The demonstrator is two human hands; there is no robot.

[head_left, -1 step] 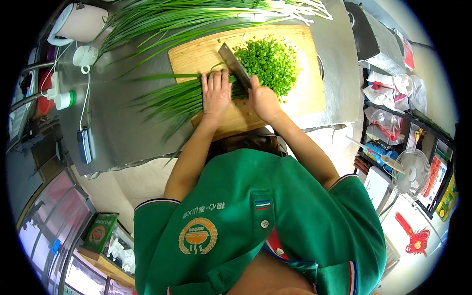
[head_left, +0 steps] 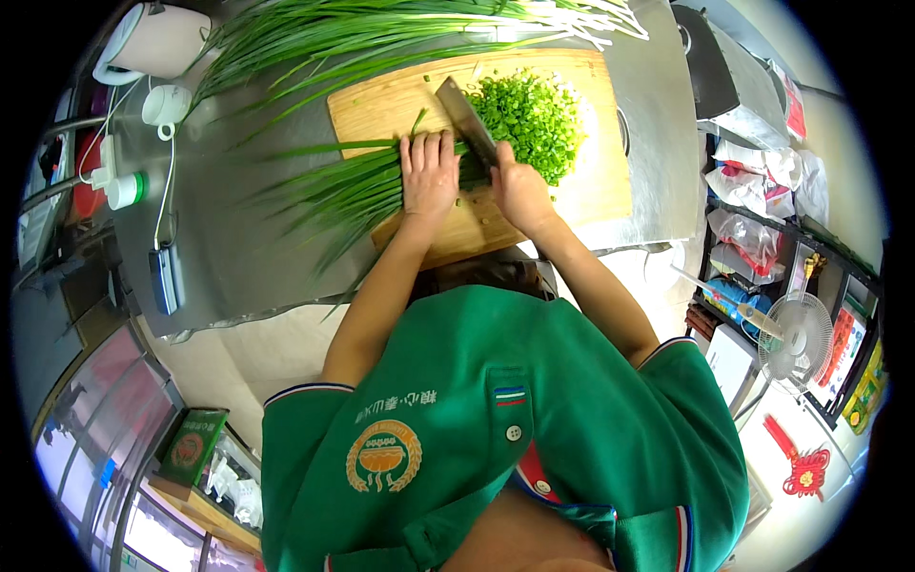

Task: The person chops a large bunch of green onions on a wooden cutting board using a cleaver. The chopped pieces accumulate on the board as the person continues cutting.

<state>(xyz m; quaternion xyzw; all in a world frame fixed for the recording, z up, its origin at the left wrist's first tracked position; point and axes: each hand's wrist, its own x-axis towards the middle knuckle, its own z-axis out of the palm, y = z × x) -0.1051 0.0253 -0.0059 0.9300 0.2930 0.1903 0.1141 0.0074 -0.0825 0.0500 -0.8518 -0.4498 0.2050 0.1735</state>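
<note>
On a wooden cutting board, my left hand presses down on a bunch of green onions, its fingers laid together over them. Their long green ends fan out to the left, past the board's edge. My right hand is closed around the handle of a cleaver. The blade stands just right of my left fingers, its tip pointing away from me to the far left. Against the blade's right side is a large heap of chopped green onion. The handle is mostly hidden in my fist.
More whole green onions lie along the far side of the metal table. At the left are a white pitcher-like container, a white cup-shaped object and a corded blue device. A fan stands by shelves at right.
Both hands and the cleaver have shifted slightly right. The blade has moved closer to the chopped heap, and a green stalk now sticks up beside my left fingertips.
</note>
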